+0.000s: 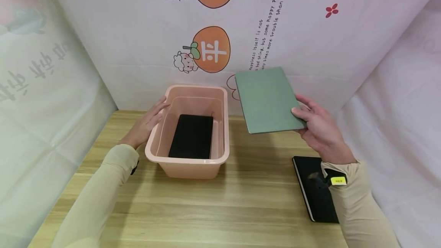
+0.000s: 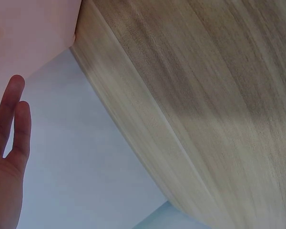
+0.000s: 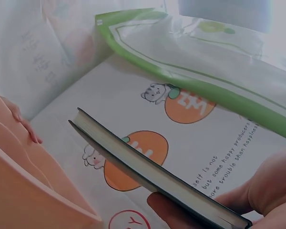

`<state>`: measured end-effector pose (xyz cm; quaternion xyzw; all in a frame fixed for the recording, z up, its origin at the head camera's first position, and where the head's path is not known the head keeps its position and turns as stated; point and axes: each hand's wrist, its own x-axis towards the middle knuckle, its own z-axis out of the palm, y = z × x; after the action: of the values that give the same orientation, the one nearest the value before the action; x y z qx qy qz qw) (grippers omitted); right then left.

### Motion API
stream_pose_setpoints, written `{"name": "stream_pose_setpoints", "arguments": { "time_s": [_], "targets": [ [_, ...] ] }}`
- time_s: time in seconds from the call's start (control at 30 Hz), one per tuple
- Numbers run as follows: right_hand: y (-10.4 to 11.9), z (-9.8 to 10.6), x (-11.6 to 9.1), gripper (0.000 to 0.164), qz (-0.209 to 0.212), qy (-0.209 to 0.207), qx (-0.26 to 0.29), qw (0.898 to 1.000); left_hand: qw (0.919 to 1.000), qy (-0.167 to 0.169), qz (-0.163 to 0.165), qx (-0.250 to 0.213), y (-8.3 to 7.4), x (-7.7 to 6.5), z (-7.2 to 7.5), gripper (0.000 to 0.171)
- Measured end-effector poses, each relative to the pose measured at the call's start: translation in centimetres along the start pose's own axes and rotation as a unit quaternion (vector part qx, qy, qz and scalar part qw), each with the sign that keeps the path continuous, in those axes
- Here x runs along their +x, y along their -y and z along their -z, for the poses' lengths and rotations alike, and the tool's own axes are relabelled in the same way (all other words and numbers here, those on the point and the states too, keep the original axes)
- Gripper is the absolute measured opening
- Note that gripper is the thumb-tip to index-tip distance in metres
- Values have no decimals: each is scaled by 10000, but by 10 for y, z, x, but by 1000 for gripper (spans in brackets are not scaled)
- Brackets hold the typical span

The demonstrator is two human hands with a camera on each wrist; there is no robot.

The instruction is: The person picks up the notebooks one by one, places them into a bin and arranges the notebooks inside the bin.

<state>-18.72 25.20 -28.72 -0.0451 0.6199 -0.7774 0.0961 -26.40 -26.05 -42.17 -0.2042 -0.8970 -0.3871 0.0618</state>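
Note:
My right hand [image 1: 322, 129] grips a green-covered notebook [image 1: 270, 100] by its near right corner, thumb on top, holding it up above the table to the right of the bin. In the right wrist view the notebook [image 3: 148, 164] is seen edge-on, its pale pages between dark cover edges. A pink plastic bin [image 1: 187, 169] stands on the table with a black notebook [image 1: 192, 137] lying flat inside. My left hand [image 1: 144, 121] rests on the bin's left rim with its fingers extended; the left wrist view catches two straight fingers [image 2: 14, 119] beside the bin wall.
Another black notebook [image 1: 315, 190] lies on the wooden table [image 1: 220, 209] at the right, partly under my right forearm. White printed cloth [image 1: 138, 30] rises behind the table and on both sides. A green-edged clear sheet [image 3: 219, 95] hangs high in the right wrist view.

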Motion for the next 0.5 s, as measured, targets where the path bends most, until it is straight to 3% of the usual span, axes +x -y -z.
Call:
{"name": "stream_pose_setpoints", "arguments": {
  "time_s": [0.27, 0.5],
  "targets": [
    [1, -18, 4, 70, -158, 107, -418, 9989, 10000, 5, -42, 6, 0, 0, 1, 48],
    [3, -30, 9, 67, -186, 274, -503, 9982, 10000, 15, 3, -34, -3, -2, 1, 48]
  ]
}}
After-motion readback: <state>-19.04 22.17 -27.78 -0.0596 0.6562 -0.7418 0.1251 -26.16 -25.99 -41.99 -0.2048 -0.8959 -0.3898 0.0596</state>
